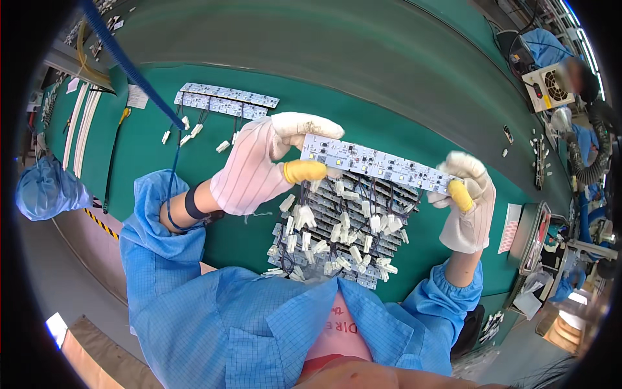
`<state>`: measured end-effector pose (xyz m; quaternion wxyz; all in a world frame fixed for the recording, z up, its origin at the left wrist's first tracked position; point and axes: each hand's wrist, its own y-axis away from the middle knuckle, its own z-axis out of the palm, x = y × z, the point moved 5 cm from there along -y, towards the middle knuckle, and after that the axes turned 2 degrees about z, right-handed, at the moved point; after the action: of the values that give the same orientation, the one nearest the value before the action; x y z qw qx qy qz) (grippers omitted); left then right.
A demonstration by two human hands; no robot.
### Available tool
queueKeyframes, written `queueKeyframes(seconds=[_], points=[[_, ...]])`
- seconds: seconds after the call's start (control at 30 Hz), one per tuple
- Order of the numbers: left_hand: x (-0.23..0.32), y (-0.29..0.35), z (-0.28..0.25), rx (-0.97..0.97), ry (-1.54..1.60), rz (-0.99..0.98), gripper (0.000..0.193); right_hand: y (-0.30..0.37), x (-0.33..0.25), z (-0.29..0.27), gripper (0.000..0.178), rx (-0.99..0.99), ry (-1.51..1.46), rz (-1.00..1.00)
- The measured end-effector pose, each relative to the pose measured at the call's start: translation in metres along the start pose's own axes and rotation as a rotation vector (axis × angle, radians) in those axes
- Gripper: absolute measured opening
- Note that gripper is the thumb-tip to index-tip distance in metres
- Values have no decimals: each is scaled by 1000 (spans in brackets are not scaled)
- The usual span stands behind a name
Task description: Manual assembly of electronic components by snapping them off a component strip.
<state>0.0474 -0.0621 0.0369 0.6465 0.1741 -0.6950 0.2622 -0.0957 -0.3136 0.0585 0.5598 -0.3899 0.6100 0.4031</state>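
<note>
Yellow fabric is covering one digit on each white, pinstriped cloth glove, and these covers [306, 171] are pressing on the near face of a long, narrow white circuit board [376, 163]. Fingers of the left hand [253, 165] are closing round the board's left end, curling over its upper edge; those of the right hand [468, 207] are pinching its right end. Both grips are leaving the middle uncovered, probably so the small components can be seen and not pressed. The board is slanting slightly down to the right, its populated face turning toward the wearer.

Just below it, a layered pile of similar boards [393, 249] is resting on a green work mat [240, 243], with small white plastic connectors [337, 230] spilling over it on dark wires; whether any are belonging to the held board, I cannot tell. Farther out, beyond the left hand, white wired boards [223, 100] are lying side by side, perhaps grouped apart deliberately. A blue cord [129, 67] is running toward the black wrist strap [192, 202], presumably guarding against static.
</note>
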Motion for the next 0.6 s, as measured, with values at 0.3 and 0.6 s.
queueKeyframes(seconds=[0.3, 0.6], points=[[-1, -1, -8, 203, -291, 236, 48, 1, -8, -8, 48, 130, 134, -65], [-5, -4, -16, 183, -414, 292, 49, 3, -2, -10, 82, -22, -10, -50]])
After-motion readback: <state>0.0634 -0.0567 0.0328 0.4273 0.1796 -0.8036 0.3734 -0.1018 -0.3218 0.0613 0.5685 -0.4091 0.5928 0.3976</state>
